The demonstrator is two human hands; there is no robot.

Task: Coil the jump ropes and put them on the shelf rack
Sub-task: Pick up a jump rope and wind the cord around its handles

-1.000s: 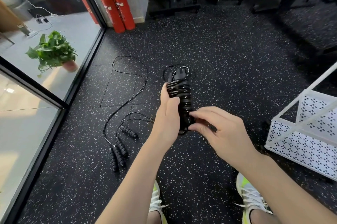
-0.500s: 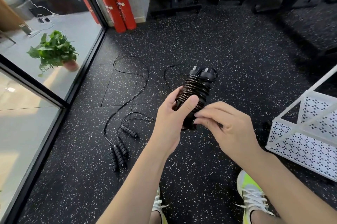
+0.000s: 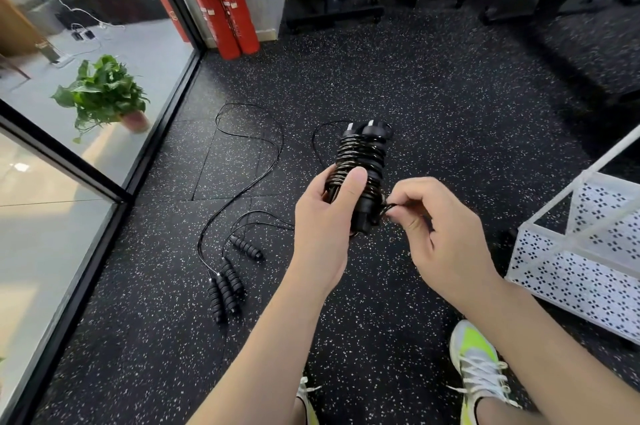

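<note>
I count one coiled jump rope point(image 3: 362, 165), its cord wound round two handles held together in front of me. On the floor to the near left lie four more handles point(image 3: 227, 281): three bunched together and one just beside them to the right. That would make two loose ropes point(image 3: 249, 154), though I cannot trace each cord end to end. Two hands show, my left hand point(image 3: 325, 220) and my right hand point(image 3: 440, 234). Two red fire extinguishers point(image 3: 225, 9) stand at the far wall. One potted plant point(image 3: 104, 92) sits behind the glass on the left. One white shelf rack point(image 3: 581, 251) stands at the right. Two shoes point(image 3: 479, 365) show at the near edge.
</note>
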